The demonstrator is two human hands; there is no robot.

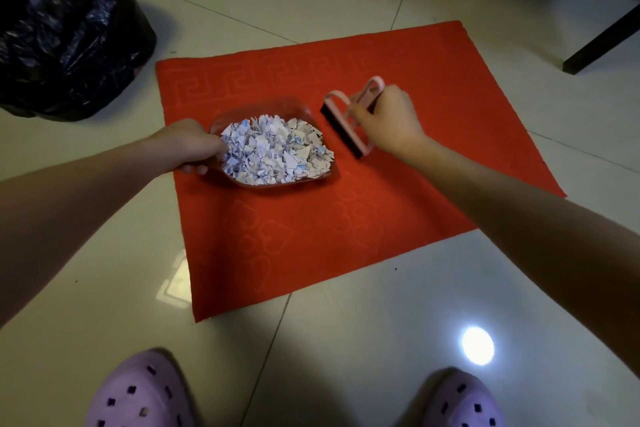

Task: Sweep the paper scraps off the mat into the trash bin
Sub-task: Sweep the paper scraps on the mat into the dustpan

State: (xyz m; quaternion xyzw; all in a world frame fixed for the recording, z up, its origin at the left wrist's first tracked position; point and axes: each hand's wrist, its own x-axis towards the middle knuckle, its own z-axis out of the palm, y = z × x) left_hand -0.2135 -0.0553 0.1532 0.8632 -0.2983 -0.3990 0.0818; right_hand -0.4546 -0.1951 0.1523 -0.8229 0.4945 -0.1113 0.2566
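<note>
Lilac slippers (138,392) lowest; left hand (187,146) grips the scrap-filled dustpan (273,146), seemingly clear plastic; trash bin (65,31) upper left, nearer it; right hand (384,121) holds brush (346,118).

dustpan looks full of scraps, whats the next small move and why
Probably lift the clear dustpan with the left hand and carry it left to the black-bagged trash bin. The paper scraps are heaped inside it, the red mat looks clear, and the right hand holds the pink brush just off its mouth.
</note>
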